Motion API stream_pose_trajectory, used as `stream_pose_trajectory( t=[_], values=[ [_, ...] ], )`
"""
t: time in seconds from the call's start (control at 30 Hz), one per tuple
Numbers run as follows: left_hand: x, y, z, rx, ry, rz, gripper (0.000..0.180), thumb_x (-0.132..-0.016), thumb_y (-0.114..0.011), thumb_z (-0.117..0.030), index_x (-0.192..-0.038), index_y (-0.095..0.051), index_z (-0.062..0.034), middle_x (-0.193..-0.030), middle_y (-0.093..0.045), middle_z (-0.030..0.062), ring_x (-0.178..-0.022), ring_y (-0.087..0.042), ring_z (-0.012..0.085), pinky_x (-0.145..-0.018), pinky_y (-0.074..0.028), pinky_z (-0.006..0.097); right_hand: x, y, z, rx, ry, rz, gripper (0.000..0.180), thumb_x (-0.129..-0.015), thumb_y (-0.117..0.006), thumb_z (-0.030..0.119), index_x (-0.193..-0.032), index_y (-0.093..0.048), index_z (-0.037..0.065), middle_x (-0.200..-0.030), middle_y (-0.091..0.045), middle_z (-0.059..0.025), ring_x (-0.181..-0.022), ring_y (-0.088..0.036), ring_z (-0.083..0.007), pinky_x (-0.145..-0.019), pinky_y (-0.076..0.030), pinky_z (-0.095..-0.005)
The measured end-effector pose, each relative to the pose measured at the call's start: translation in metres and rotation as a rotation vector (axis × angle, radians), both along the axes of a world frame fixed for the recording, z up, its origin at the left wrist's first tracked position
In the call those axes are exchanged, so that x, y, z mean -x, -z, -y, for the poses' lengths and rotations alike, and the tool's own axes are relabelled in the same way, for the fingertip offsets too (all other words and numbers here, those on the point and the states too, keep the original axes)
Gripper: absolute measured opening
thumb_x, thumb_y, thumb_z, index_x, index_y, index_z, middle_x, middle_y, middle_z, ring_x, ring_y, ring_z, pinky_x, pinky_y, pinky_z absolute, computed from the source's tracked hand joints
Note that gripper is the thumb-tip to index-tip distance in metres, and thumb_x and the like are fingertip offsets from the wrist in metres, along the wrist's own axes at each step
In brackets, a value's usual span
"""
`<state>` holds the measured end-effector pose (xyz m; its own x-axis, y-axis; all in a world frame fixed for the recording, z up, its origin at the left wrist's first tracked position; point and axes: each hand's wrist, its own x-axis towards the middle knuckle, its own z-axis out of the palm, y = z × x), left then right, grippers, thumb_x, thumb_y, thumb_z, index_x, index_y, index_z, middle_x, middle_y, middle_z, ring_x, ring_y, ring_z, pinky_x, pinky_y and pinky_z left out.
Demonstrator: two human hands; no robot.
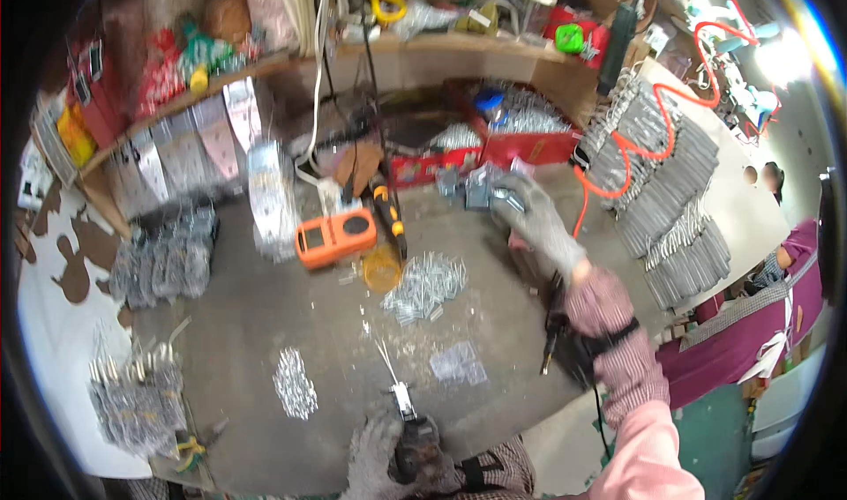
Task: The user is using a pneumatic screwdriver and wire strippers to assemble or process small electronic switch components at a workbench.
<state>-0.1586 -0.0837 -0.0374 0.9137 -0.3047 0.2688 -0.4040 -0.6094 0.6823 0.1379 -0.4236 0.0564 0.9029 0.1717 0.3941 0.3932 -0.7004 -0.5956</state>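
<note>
At the table's near edge, my gloved left hand (374, 458) curls against the side of a black clamp-like fixture (422, 451). A small white metal part (402, 401) stands in that fixture, with two thin white leads (385, 359) pointing away from me. My right hand (535, 218), also in a grey glove, reaches to the far side of the table. Its fingers close on a small grey shiny piece (508, 202), beside dark square pieces (477, 191). The fingertips are partly blurred.
Metal pins (427, 287), small silver parts (295, 384) and clear plastic pieces (458, 363) lie on the table. An orange meter (336, 237) stands behind. A power screwdriver (554, 324) lies near my right forearm. Red bins (529, 150) and an orange coiled hose (669, 134) are beyond.
</note>
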Motion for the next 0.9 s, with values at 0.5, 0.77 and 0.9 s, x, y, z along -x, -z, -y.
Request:
stream_pose_trajectory(
  t=[0.5, 0.77, 0.9],
  values=[
    [0.004, 0.006, 0.008, 0.018, 0.001, 0.049, 0.094, -0.071, -0.085, -0.039, -0.146, -0.041, -0.0019, -0.136, -0.053, 0.0245, -0.127, -0.049, 0.0467, -0.109, -0.037, 0.057, -0.07, 0.058, 0.06, 0.312, -0.11, -0.413, 0.065, -0.096, -0.054, 0.058, -0.141, -0.056, 0.011, -0.147, -0.048, -0.0213, -0.143, -0.034, -0.0413, -0.119, -0.028, -0.0489],
    [-0.009, -0.018, 0.002, -0.21, 0.008, -0.313, 0.095, -0.069, -0.083, -0.048, -0.139, -0.045, 0.003, -0.14, -0.048, 0.0263, -0.136, -0.042, 0.0447, -0.119, -0.025, 0.056, 0.104, 0.014, 0.059, 0.389, 0.595, 0.002, 0.052, -0.092, -0.064, 0.035, -0.133, -0.056, 0.003, -0.117, -0.063, -0.0244, -0.11, -0.06, -0.0413, -0.089, -0.051, -0.0484],
    [-0.015, -0.024, 0.008, -0.213, 0.09, -0.239, 0.097, -0.071, -0.081, -0.048, -0.143, -0.042, 0.0034, -0.143, -0.045, 0.0268, -0.139, -0.038, 0.0444, -0.12, -0.023, 0.056, 0.149, 0.074, 0.088, 0.283, 0.716, -0.384, 0.054, -0.09, -0.07, 0.032, -0.129, -0.056, -0.002, -0.118, -0.059, -0.0331, -0.099, -0.063, -0.0484, -0.083, -0.052, -0.0508]
  ],
)
